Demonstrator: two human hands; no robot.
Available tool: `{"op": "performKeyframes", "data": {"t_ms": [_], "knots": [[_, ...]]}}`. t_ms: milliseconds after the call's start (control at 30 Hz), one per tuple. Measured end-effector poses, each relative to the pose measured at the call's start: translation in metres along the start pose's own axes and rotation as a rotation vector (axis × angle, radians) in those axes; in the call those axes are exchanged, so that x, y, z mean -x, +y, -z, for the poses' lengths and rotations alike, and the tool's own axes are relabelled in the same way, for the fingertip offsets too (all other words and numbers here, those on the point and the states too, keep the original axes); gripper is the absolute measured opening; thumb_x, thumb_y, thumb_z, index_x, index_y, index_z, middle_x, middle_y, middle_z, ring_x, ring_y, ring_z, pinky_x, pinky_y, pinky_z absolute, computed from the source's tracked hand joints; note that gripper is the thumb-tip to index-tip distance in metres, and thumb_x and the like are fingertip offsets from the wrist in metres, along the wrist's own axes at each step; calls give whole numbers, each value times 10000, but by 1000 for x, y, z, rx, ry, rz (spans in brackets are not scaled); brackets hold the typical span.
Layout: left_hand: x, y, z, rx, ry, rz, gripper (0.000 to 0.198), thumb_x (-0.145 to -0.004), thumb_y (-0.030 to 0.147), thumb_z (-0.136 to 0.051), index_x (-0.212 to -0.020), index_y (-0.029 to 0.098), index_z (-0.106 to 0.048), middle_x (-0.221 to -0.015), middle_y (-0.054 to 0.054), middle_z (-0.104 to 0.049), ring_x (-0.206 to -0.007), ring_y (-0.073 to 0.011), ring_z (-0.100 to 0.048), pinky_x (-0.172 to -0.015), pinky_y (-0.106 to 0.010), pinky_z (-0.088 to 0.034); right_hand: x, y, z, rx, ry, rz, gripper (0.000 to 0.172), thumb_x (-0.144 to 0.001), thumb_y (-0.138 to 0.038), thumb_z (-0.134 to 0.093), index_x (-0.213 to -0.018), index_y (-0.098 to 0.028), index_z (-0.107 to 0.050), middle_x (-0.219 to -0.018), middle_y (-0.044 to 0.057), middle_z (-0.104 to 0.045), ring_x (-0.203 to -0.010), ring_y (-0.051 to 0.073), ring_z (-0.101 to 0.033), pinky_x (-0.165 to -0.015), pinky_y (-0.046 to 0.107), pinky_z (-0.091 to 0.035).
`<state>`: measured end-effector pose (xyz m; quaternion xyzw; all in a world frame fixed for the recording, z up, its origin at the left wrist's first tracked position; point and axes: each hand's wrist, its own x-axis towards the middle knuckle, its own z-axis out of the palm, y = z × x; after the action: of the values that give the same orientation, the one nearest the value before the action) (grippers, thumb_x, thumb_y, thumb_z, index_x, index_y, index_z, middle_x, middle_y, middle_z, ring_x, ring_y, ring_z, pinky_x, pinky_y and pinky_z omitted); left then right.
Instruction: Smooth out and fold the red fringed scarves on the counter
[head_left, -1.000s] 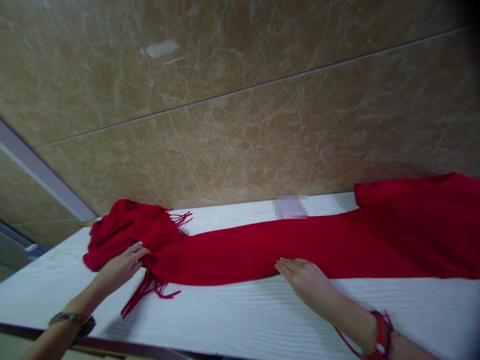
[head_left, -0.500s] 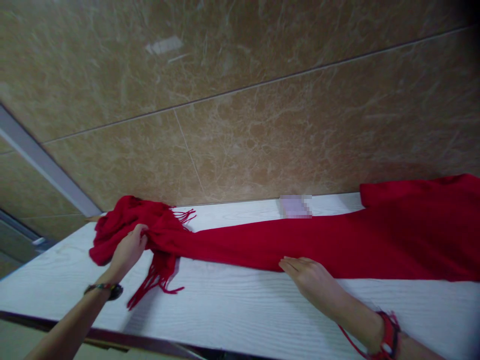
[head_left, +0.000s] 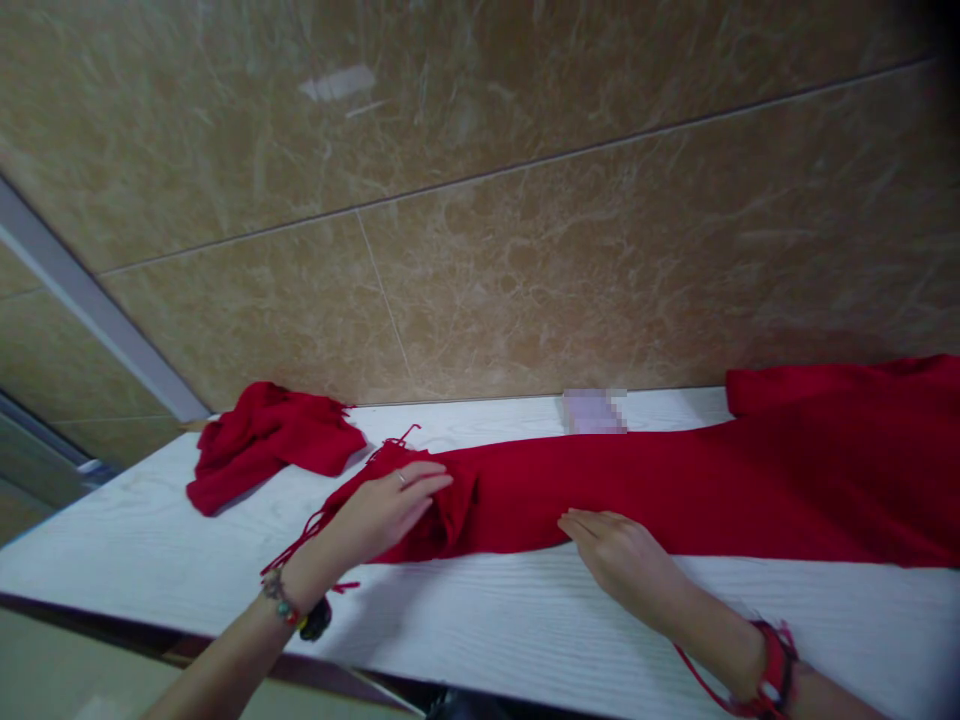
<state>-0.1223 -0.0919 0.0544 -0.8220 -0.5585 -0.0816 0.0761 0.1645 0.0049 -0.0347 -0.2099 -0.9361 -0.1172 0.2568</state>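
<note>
A long red cloth (head_left: 637, 480) with fringes at its left end lies along the white table (head_left: 480, 620) and runs out of view at the right. My left hand (head_left: 397, 505) is over its bunched left part, fingers stretched out and touching the folds. On the front edge of the cloth rests my right hand (head_left: 611, 535), its fingers pressed together; whether they pinch the fabric is hidden. Farther left, a separate-looking red crumpled piece (head_left: 277, 440) with a short fringe sits near the wall.
A tiled brown wall (head_left: 525, 280) rises along the table's back edge. Against it stands a small pale purple item (head_left: 592, 411), blurred out, behind the cloth. A grey metal strip (head_left: 97, 300) slants down the wall at the left.
My left hand has moved right from the crumpled pile, and the fringed end has come with it, parting from the pile. Its fingers have spread. My right hand has stayed in place.
</note>
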Motion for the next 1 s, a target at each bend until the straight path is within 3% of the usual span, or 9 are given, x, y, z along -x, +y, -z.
{"op": "performKeyframes", "data": {"t_ms": [100, 233, 367, 500, 600, 700, 800, 867, 1000], "knots": [[10, -47, 1, -35, 131, 255, 385, -835, 204, -387, -1217, 205, -431, -1265, -94, -442, -1139, -218, -431, -964, -406, -364, 0, -1, -2, 8, 19, -3, 372, -677, 40, -391, -895, -123, -645, -871, 103, -682, -750, 168, -642, -674, 266, -512], [13, -71, -15, -30, -128, 195, 739, -646, 120, -540, -1332, 184, -275, -1373, -125, -312, -1243, -282, -289, -1005, -469, -282, -1, -1, -2, -2, 22, -15, 372, -672, 46, -386, -873, -123, -650, -857, 103, -684, -732, 170, -643, -661, 269, -512], [1, -71, -16, -61, -225, 128, 684, -570, -32, -396, -1201, 222, -470, -1175, -53, -542, -1110, -205, -458, -987, -391, -324, -1, 0, -2, -2, 18, -6, 370, -675, 49, -388, -871, -126, -648, -867, 100, -684, -730, 160, -645, -667, 257, -511], [14, -103, 34, -198, -137, 175, 592, -629, -32, -328, -1125, 211, -541, -1125, -66, -554, -1031, -196, -509, -910, -338, -397, 0, 1, -3, 18, 38, 3, 370, -669, 46, -403, -881, -132, -648, -860, 91, -687, -754, 163, -647, -675, 254, -512], [50, -139, 78, -381, -44, 285, 493, -710, 19, -315, -1116, 178, -544, -1091, -93, -554, -1040, -239, -492, -909, -383, -381, 1, 1, -4, 26, 49, 12, 359, -659, 48, -421, -865, -135, -651, -844, 90, -690, -736, 172, -650, -653, 260, -514], [97, -165, 98, -563, -11, 434, 416, -787, 86, -301, -1114, 200, -531, -1061, -85, -554, -1051, -280, -469, -877, -442, -381, 1, 1, -4, 22, 59, 12, 350, -653, 56, -428, -839, -135, -655, -833, 92, -691, -716, 176, -651, -636, 262, -515], [134, -177, 87, -579, -59, 562, 391, -823, 111, -272, -1093, 204, -539, -1049, -85, -559, -1084, -313, -439, -857, -502, -371, 1, 1, -4, 16, 61, 7, 353, -653, 63, -421, -829, -133, -656, -842, 95, -689, -715, 175, -651, -630, 258, -515], [139, -175, 69, -594, -71, 671, 398, -815, 113, -291, -1128, 196, -523, -1097, -119, -537, -1095, -355, -422, -833, -583, -343, 0, 0, -4, 14, 58, 4, 355, -655, 65, -418, -827, -135, -655, -845, 95, -689, -717, 174, -650, -630, 259, -516], [97, -135, 31, -522, -32, 641, 500, -750, 99, -397, -1241, 189, -426, -1278, -156, -403, -1188, -364, -323, -876, -579, -326, -1, -1, -2, 9, 42, -10, 346, -669, 56, -422, -841, -136, -653, -852, 94, -687, -727, 169, -647, -646, 257, -513]]}}
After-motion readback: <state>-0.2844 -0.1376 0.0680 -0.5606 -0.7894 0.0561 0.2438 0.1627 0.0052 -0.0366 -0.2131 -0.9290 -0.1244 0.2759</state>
